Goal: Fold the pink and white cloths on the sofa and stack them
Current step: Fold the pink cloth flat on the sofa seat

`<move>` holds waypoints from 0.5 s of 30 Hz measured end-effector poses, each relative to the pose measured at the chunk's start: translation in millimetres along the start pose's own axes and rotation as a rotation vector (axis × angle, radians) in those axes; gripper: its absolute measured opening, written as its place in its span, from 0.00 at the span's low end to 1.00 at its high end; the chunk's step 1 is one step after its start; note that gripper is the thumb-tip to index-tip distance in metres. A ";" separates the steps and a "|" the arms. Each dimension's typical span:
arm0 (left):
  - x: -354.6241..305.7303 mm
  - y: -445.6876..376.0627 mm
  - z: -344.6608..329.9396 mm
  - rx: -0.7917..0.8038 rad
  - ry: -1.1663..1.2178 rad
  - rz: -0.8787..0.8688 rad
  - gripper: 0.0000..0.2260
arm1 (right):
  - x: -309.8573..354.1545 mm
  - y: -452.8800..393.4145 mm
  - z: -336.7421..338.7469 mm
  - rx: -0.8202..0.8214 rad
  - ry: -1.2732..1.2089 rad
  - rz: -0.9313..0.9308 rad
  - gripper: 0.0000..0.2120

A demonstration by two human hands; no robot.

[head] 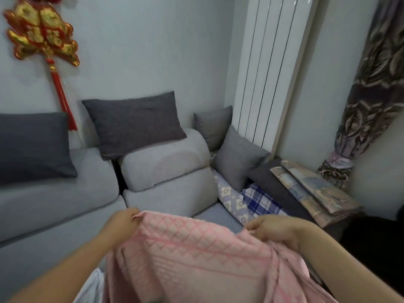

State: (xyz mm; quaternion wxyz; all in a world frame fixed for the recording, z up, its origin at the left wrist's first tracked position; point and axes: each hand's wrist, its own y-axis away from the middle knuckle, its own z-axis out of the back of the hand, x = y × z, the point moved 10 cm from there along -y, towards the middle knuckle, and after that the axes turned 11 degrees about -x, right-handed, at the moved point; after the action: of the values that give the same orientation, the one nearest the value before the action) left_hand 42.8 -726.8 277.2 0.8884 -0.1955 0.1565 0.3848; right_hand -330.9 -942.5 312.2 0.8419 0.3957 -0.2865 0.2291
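Over the sofa [54, 206] | left hand [122, 221], right hand [271, 229] pinched pink cloth [196, 259] corners | best kept taut, edges matched

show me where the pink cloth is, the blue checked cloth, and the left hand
pink cloth [196, 254], head view, on its diamond-patterned middle.
blue checked cloth [260, 200], head view, on its visible checked face.
left hand [123, 221], head view, on the back of the hand.

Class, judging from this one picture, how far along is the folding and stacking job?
Done: nothing shows folded or stacked yet. In hand: the left hand and right hand each pinch the top edge of the pink cloth, held spread out. Left: fold it, then the white cloth peeking out beneath, and stack both.
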 end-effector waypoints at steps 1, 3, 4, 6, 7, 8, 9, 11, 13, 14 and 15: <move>-12.7 -27.2 2.9 0.030 -0.043 -0.029 0.15 | 6.9 -17.0 25.3 -0.130 0.146 0.006 0.12; -64.2 -80.3 41.2 -0.039 -0.064 -0.101 0.12 | 40.7 -31.1 106.7 -0.581 0.286 0.151 0.15; -105.0 -101.5 78.2 -0.140 -0.066 -0.164 0.09 | 64.3 -14.4 152.2 -0.831 0.249 0.212 0.15; -183.3 -132.1 169.1 -0.424 -0.060 -0.303 0.11 | 98.6 47.0 234.4 -1.271 -0.069 0.246 0.13; -219.7 -132.2 219.2 -0.589 -0.057 -0.371 0.15 | 113.7 91.0 258.6 -1.468 -0.165 0.296 0.13; -243.8 -125.8 264.0 -0.741 -0.018 -0.431 0.18 | 126.8 128.9 275.0 -1.607 -0.255 0.372 0.13; -260.5 -111.6 305.7 -0.866 0.083 -0.488 0.19 | 137.2 159.5 289.0 -1.703 -0.329 0.465 0.14; -267.4 -80.4 355.1 -0.924 0.350 -0.554 0.13 | 141.1 202.6 300.9 -1.810 -0.439 0.612 0.16; -263.9 -57.1 354.1 -0.863 0.349 -0.591 0.07 | 124.5 212.8 309.2 -1.796 -0.510 0.669 0.18; -259.9 -46.7 337.6 -0.795 0.285 -0.615 0.09 | 114.6 211.1 307.7 -1.757 -0.537 0.697 0.17; -250.4 -41.4 311.4 -0.691 0.223 -0.631 0.11 | 104.8 204.1 301.2 -1.694 -0.571 0.718 0.16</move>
State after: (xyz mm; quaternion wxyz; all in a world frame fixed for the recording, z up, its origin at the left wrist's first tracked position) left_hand -50.5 -762.9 666.3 0.8226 -0.5573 0.0470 0.1028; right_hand -470.0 -1047.3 648.5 0.6265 -0.4140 -0.6548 0.0853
